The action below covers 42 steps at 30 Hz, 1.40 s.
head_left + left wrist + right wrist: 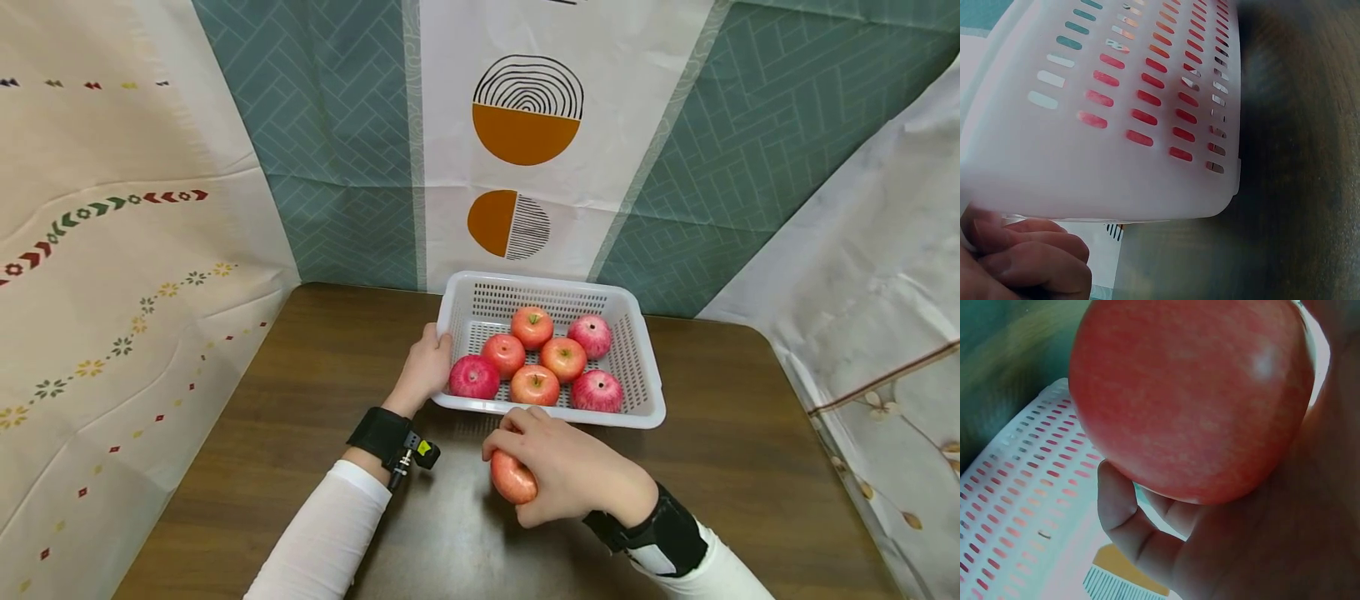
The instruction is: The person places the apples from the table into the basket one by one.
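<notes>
My right hand [566, 467] grips a red apple [513, 477] in front of the basket, its fingers curled over the far side. In the right wrist view the apple [1191, 400] fills the palm, with fingertips at its lower edge. My left hand [429, 360] holds the left rim of a white perforated plastic basket [558, 287]; in the left wrist view its fingers [1041, 250] are curled at the rim. Inside the basket lie several red-orange apples [563, 359] and three deeper pink fruits [597, 391] that look like pomegranates.
The basket stands toward the back of a brown wooden table [720, 467], close to a patterned cloth backdrop [345, 150]. Cream cloth [97, 275] hangs along the left side and white cloth [877, 275] along the right.
</notes>
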Each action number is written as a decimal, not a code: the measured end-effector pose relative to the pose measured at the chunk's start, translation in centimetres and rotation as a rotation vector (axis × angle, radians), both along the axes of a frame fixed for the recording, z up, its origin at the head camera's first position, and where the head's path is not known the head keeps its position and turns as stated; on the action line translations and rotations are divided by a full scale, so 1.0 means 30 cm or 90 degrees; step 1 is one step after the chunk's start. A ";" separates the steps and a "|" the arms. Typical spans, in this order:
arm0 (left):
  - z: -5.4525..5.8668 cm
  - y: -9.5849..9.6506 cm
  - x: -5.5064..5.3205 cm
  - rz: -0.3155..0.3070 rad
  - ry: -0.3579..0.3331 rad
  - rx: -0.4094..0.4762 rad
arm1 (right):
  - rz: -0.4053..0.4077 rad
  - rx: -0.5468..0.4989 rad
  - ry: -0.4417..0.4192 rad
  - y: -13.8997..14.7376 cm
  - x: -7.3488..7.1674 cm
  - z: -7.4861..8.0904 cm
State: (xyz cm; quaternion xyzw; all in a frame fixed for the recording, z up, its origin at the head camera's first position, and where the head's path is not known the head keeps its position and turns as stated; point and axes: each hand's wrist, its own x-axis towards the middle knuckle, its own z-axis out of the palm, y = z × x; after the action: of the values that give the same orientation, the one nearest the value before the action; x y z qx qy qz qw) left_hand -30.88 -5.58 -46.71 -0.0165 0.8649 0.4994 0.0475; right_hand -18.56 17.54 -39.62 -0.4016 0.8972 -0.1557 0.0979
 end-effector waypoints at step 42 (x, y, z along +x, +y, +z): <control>-0.010 0.001 0.011 0.008 0.020 0.015 | -0.211 0.001 -0.041 -0.089 -0.524 0.166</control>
State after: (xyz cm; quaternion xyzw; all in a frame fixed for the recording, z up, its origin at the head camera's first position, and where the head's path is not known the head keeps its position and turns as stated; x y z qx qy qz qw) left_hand -30.54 -5.56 -47.01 -0.0132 0.8594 0.5101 0.0307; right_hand -34.29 14.88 -34.63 -0.2429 0.9476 -0.1818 0.1003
